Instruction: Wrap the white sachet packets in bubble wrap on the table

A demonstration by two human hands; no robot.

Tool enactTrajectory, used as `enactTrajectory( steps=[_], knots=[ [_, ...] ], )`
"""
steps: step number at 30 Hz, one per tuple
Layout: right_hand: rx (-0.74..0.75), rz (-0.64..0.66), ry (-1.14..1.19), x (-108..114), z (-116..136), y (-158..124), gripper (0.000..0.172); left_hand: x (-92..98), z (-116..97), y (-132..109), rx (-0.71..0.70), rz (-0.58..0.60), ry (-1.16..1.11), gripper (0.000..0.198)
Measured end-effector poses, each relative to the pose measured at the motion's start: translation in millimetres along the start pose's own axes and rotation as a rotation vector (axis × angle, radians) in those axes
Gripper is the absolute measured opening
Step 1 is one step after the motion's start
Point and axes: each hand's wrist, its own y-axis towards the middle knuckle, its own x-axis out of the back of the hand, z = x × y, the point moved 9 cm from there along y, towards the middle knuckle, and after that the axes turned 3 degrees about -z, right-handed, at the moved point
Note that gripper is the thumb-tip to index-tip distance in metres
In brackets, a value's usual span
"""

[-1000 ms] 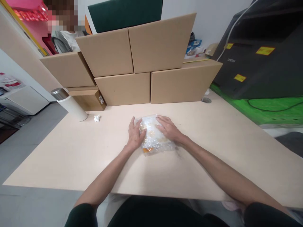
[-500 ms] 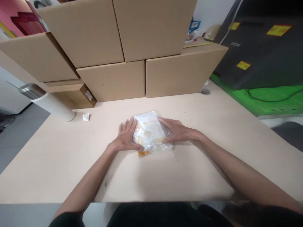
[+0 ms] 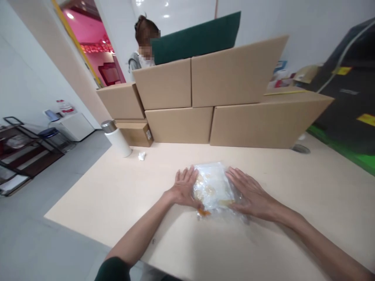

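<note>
Clear plastic film (image 3: pixel 218 215) wraps the pale packet (image 3: pixel 215 183), below and right of the frame's centre. Your left hand (image 3: pixel 184 190) and right hand (image 3: pixel 250 193) flank it, thumbs spread from fingers; light, even pressure should best avoid creasing.

place: indoor workroom of small-workshop or office type; which of the two cannot be told.
worktable (image 3: pixel 123 187): pale, broad, plain top across the centre of frame.
cartons (image 3: pixel 228 84): plain brown, stacked along the table's far side.
dark unit (image 3: pixel 345 84): bulky, with yellow labels (image 3: pixel 367 119), right edge of frame.
trolley (image 3: pixel 43 162): dark frame, shelved, loaded, far left.
cabinet (image 3: pixel 74 127): low, white, left of frame.
floor (image 3: pixel 79 210): grey, lower left.
doorway (image 3: pixel 79 47): yellow-edged, upper left, opening on a pink room (image 3: pixel 95 60).
second person (image 3: pixel 143 45): behind cartons, upper frame.
</note>
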Motion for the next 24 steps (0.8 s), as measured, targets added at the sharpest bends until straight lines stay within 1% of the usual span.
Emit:
enactTrajectory(
  steps=[2,4,6,8,11,13,17,21,24],
  knots=[
    [0.008,0.03,0.123,-6,3,-3,0.106,-0.9,2,-4,0.031,0.026,0.002,0.138],
    [-0.048,0.041,0.271,-15,1,-8,0.106,-1.1,4,-7,0.055,0.029,-0.01,0.138],
    [-0.135,-0.01,0.376,-21,-4,-13,0.104,-1.9,5,-10,0.053,0.021,-0.025,0.137],
    [-0.206,-0.087,0.427,-26,-8,-17,0.102,-4.2,5,-11,0.028,0.015,-0.036,0.136],
    [-0.284,-0.202,0.426,-26,-9,-20,0.104,-9.3,7,-9,0.003,0.0,-0.045,0.137],
    [-0.331,-0.252,0.409,-24,-7,-20,0.105,-13.9,11,-7,0.005,0.001,-0.048,0.138],
    [-0.423,-0.278,0.433,-18,0,-24,0.108,-20.4,14,-4,-0.012,0.003,-0.052,0.14],
    [-0.461,-0.325,0.399,-9,7,-29,0.101,-21.5,12,-4,-0.023,-0.004,-0.064,0.14],
    [-0.466,-0.337,0.378,-8,12,-29,0.097,-22.3,10,-4,-0.027,-0.002,-0.082,0.14]
  ],
)
